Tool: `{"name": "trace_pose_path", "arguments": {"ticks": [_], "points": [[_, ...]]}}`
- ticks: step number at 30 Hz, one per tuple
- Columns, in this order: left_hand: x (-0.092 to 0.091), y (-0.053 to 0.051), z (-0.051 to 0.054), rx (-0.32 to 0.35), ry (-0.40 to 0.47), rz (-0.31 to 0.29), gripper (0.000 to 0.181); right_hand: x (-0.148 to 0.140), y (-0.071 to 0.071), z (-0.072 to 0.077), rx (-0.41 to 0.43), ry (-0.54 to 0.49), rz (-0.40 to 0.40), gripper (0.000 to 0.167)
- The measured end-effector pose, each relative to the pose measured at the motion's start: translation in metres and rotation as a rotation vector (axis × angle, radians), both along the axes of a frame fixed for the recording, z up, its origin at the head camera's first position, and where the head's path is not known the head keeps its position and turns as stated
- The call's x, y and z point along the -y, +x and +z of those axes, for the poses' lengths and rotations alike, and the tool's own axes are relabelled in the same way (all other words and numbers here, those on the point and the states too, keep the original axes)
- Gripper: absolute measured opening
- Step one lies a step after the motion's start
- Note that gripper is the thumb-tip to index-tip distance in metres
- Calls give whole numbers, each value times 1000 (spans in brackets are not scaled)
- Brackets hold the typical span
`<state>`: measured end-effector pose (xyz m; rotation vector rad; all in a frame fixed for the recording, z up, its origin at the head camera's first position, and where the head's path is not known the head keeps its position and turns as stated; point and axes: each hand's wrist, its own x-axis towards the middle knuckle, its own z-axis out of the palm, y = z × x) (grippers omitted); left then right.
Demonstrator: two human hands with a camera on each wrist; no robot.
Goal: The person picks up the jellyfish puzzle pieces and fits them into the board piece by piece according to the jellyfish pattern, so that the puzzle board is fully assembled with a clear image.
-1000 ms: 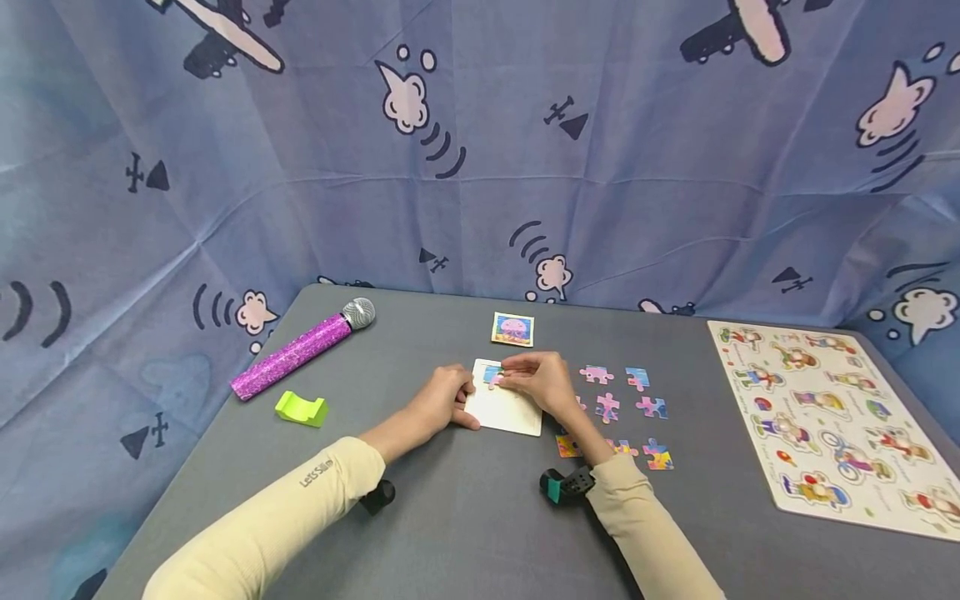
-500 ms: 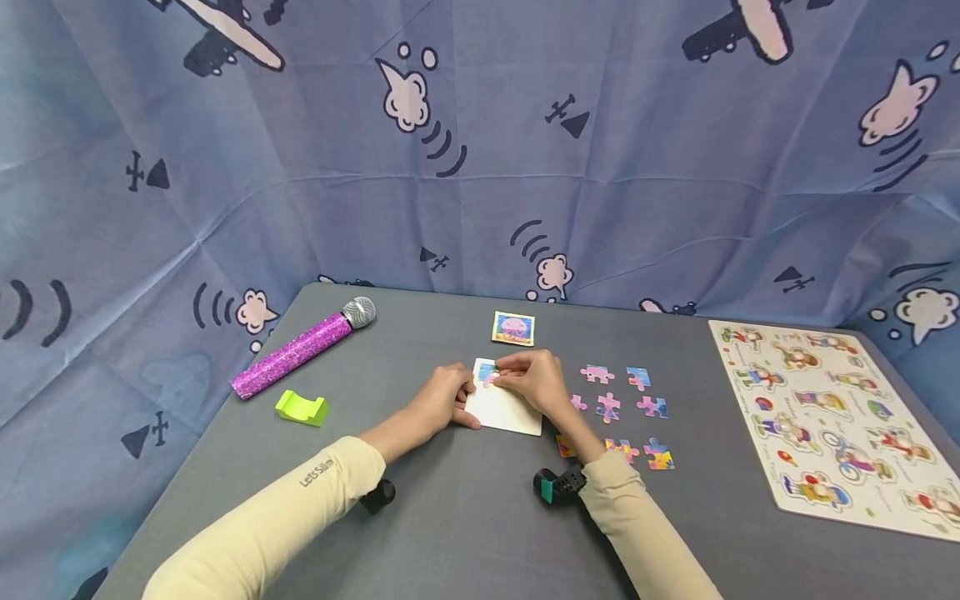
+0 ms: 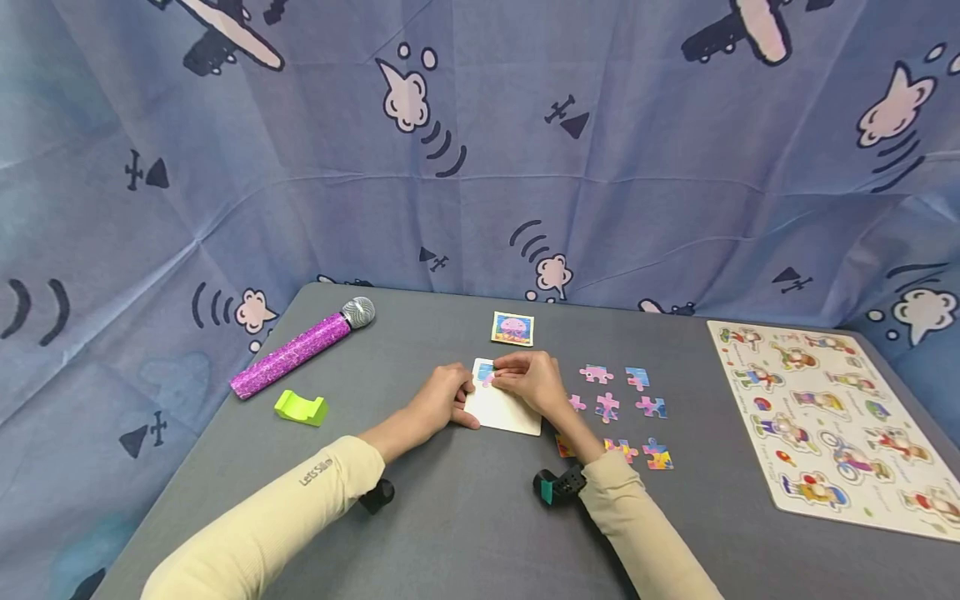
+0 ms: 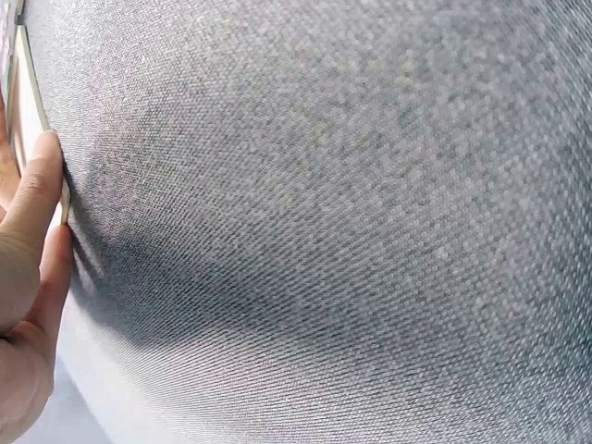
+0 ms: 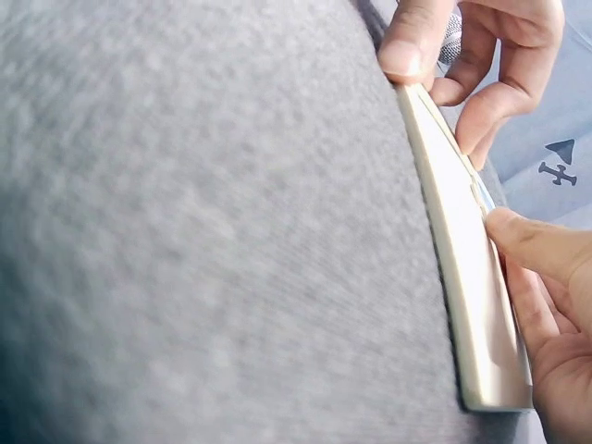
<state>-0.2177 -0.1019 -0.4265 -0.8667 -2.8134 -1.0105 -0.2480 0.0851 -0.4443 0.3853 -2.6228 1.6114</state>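
The puzzle tray (image 3: 502, 410) is gripped at its left edge by the left hand (image 3: 438, 401). Near its far-left corner, a jigsaw piece (image 3: 485, 372) is pinched by the right hand (image 3: 535, 383).

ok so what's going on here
A person is doing a jigsaw. The left hand grips the left edge of the pale board, while the right hand holds a blue-and-pink piece at the board's far left corner. Loose pieces lie on the table to the right, and a picture card sits beyond the board.
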Motion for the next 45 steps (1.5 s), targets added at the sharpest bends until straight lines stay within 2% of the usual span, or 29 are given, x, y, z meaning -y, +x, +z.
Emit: {"name": "trace_pose_path", "arguments": {"ticks": [5,10,18,32,45], "points": [[0,0,0,4,3,-1,47,1,1,-1,-16,-18,-11,20],[-1,0,0,16,3,6,46,4,0,-4,3,-54,-23,20],[-1,0,-1,-12,-7,13,47,7,-1,-8,-7,-89,-29,19],[-1,-1,-2,-13,-12,18,47,0,-1,-6,19,-231,33,24],[-3,-1,0,23,-24,32,46,-12,0,-1,8,-256,66,29]]}}
